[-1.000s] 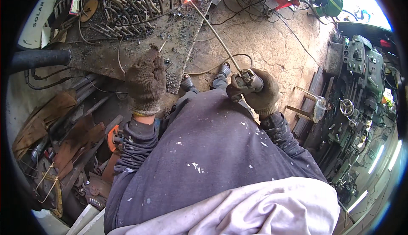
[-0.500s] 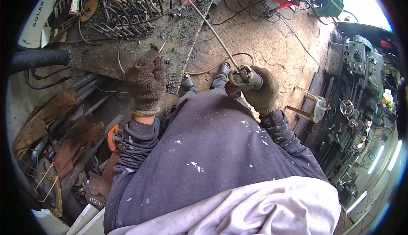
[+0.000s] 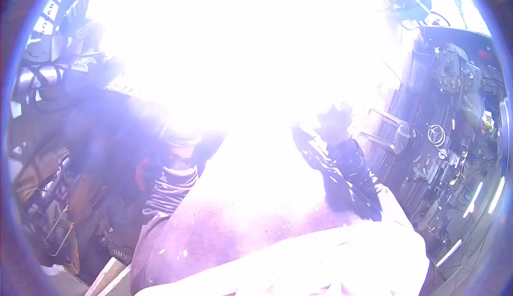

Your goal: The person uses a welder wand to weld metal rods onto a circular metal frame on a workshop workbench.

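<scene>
A blinding white welding glare fills the upper middle of the view. It hides the bench top, the rod and the electrode holder, which half a second ago was in my right hand with the rod clamped in it. Part of my gloved right hand (image 3: 335, 123) shows at the lower right rim of the glare, wrist still raised in the same grip position, its fingers washed out. Of my gloved left hand (image 3: 180, 137), only the pale cuff is visible beside the glare. Its fingers, and anything in them, are lost in the light.
A lathe-like machine (image 3: 459, 90) with a handwheel (image 3: 436, 135) stands on the right. Nearer is a small metal stool (image 3: 395, 135) lying on its side. Scrap, brown sheets (image 3: 37, 181) and bars crowd the lower left. A thick pipe (image 3: 40, 78) juts in at the left.
The small red glow at the rod's tip has become a huge white flare, swallowing the bench, rod, holder and most of both gloves. My forearms stay in nearly the same places.
</scene>
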A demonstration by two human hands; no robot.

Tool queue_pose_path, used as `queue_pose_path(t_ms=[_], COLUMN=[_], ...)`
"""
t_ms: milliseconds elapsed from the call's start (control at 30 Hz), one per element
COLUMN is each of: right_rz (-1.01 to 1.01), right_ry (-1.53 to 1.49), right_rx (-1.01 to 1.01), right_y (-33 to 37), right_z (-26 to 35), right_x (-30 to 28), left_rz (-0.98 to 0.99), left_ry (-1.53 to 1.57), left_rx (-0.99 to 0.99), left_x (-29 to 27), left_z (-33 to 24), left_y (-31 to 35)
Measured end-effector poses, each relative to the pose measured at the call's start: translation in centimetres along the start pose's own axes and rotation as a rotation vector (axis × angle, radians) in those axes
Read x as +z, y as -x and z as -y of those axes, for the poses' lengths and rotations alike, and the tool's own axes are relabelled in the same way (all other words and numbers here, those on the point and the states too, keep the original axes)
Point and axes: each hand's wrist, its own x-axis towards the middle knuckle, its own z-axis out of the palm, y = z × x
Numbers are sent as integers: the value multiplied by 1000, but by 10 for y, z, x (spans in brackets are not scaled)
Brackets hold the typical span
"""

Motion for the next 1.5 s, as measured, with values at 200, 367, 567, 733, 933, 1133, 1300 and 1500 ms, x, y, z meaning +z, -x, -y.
queue_pose_path(t_ms=[200,367,567,733,933,1133,1300,1500], right_rz=[5,-18,-19,-19,13,12,14,14], right_ry=[-90,-139,-11,142,20,-6,1,-60], right_rx=[-110,116,170,134,159,118,110,70], right_y=[-4,9,6,9,7,4,4,-2], right_z=[-2,1,2,-2,-3,-7,-7,-2], right_x=[0,-3,-4,1,2,4,5,4], left_rz=[-48,-183,-233,-111,-132,-93,-168,-123], left_ry=[-62,-9,147,128,174,180,181,186], left_rx=[7,107,174,99,109,35,110,69], left_x=[-13,-24,-25,-34,-25,-25,-21,-29], left_z=[-17,-38,-31,-37,-29,-29,-26,-33], left_y=[-7,-35,-42,-41,-38,-34,-37,-42])
